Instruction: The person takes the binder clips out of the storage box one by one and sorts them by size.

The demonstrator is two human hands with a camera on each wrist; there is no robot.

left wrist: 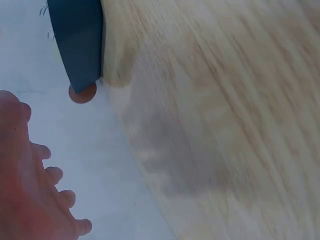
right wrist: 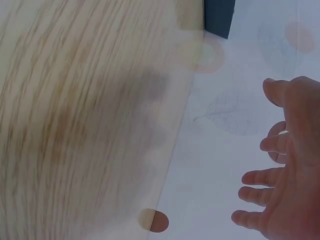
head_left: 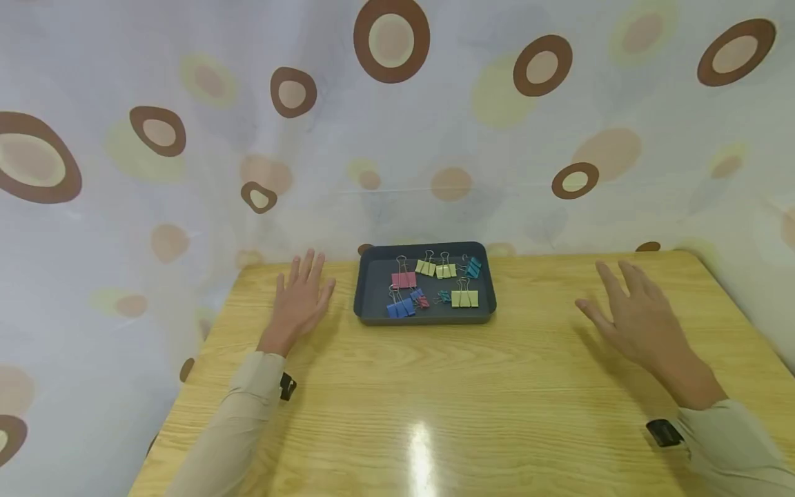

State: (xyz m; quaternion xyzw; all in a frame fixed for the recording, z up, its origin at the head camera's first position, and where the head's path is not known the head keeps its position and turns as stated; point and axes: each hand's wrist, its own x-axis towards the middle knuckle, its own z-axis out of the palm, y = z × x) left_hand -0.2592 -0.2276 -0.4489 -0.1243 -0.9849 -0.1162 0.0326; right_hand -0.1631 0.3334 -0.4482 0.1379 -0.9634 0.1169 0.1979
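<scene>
In the head view a dark grey tray (head_left: 379,320) holds several binder clips: a pink clip (head_left: 404,280), a blue clip (head_left: 401,308), a yellow clip (head_left: 464,299), a teal clip (head_left: 473,267) and smaller ones. To the tray's left my left hand (head_left: 298,300) is spread with its fingers extended, holding nothing. My right hand (head_left: 646,324), farther off on the tray's right, has its fingers extended and apart, also empty. Both wrist views show the hands, left (left wrist: 30,185) and right (right wrist: 290,175), clear of the tray's edge (left wrist: 77,45) (right wrist: 218,17).
The light wooden table (head_left: 435,386) reaches back to a white curtain (head_left: 323,159) with brown rings and pale spots, which also hangs along the left and right sides. Dark bands sit near both sleeve cuffs (head_left: 257,376).
</scene>
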